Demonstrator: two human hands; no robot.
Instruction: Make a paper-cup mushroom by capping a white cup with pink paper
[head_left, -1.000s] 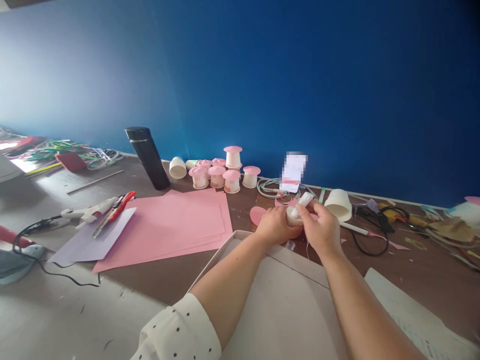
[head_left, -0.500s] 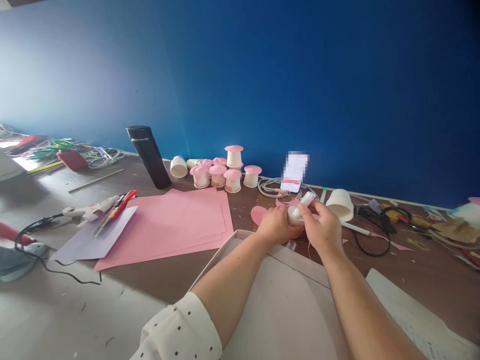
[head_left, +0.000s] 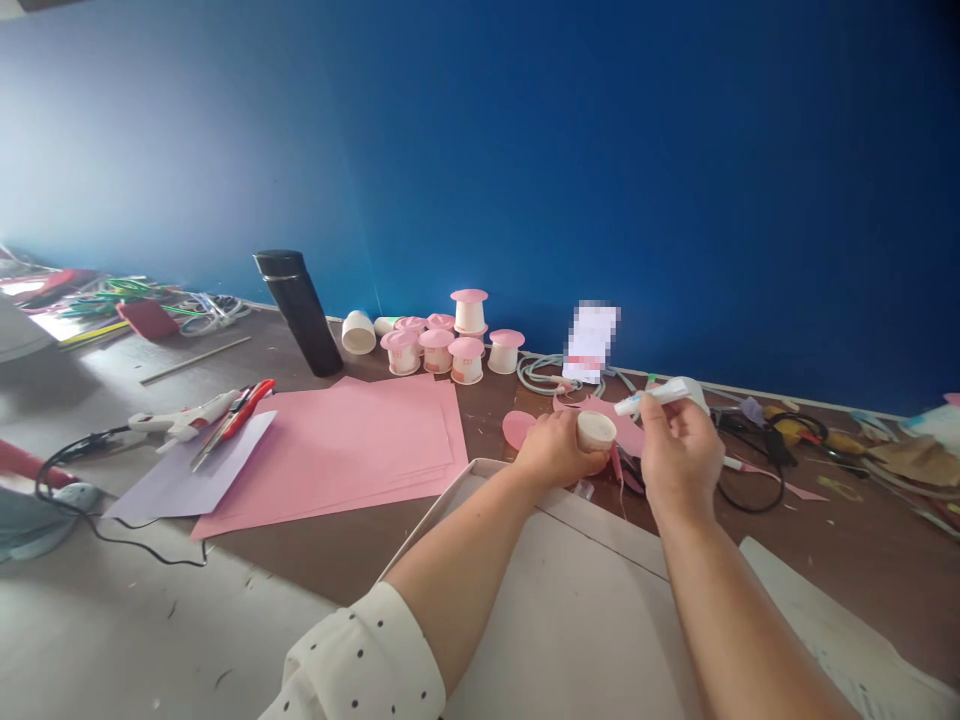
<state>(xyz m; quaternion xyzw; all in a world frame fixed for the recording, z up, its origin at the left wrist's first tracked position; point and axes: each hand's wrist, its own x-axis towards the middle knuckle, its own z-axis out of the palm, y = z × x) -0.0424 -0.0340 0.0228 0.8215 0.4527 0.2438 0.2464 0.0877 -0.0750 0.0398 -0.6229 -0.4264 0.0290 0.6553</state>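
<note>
I have the small white cup (head_left: 597,432) inside the left hand (head_left: 553,455): its fingers are clamped around the cup's side, leaving the round upper end bare. The right hand (head_left: 684,462) pinches a white tube (head_left: 670,389) between thumb and fingers, nearly level, its tip pointing left, just beside the cup but not touching it. A pink paper disc (head_left: 519,429) lies by the left knuckles.

Half a second ago I saw that tube slanting down to the cup's end with both hands close together; now the right has drawn off to the side, and the left keeps its hold (the larger cup behind is mostly hidden from me now).
</note>
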